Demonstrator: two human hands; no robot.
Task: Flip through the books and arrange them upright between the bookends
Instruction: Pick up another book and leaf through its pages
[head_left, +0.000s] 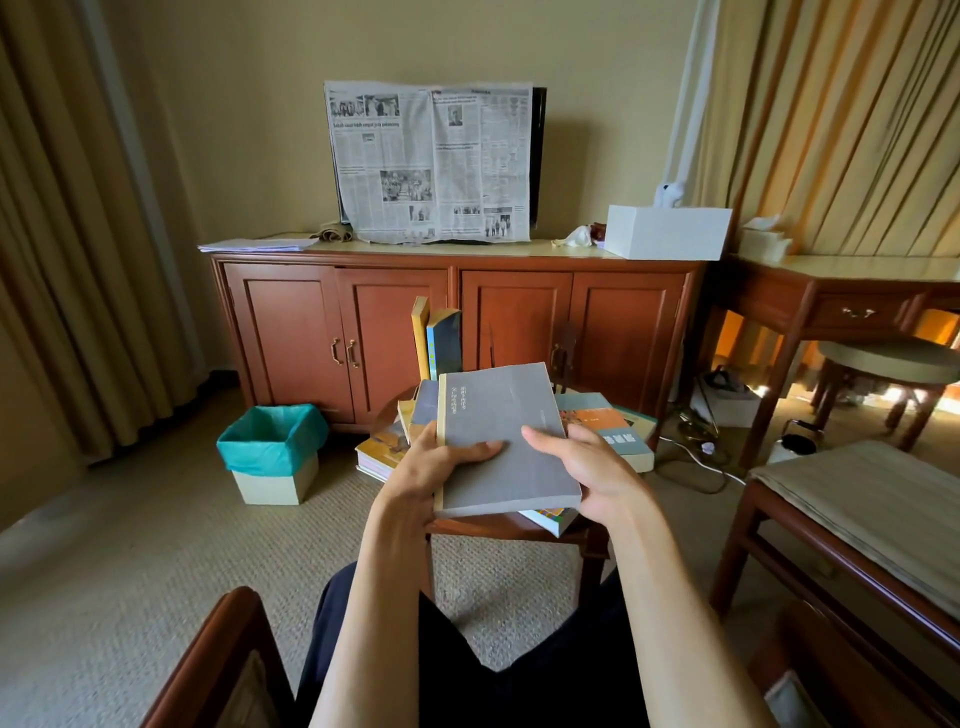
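Beige woven carpet (156, 561) covers the floor of a room with tan curtains on both sides; against the far wall stands a reddish wooden sideboard (452, 332) with four panelled doors, and on its top a spread newspaper (431, 161) leans over a dark screen, with a white rectangular box (667, 232) to its right; on the carpet left of centre sits a small cream square bin lined with a teal bag (272, 452).

Near the middle a small dark wooden table (498, 527) carries a loose heap of books; two books (439, 338), one yellow-spined and one blue-grey, stand upright at its far edge; whether a bookend supports them cannot be told; flat books with orange and teal covers (608, 421) lie to the right, and others lie to the left, partly hidden.

A seated person holds a closed grey paperback book with a pale yellow spine (498, 441) above the table, cover upward and tilted; the left hand (431, 462) grips its spine side, thumb laid across the cover and fingers curled beneath; the right hand (582, 467) clasps the opposite edge, thumb resting on the cover, fingers wrapped under the page edge.
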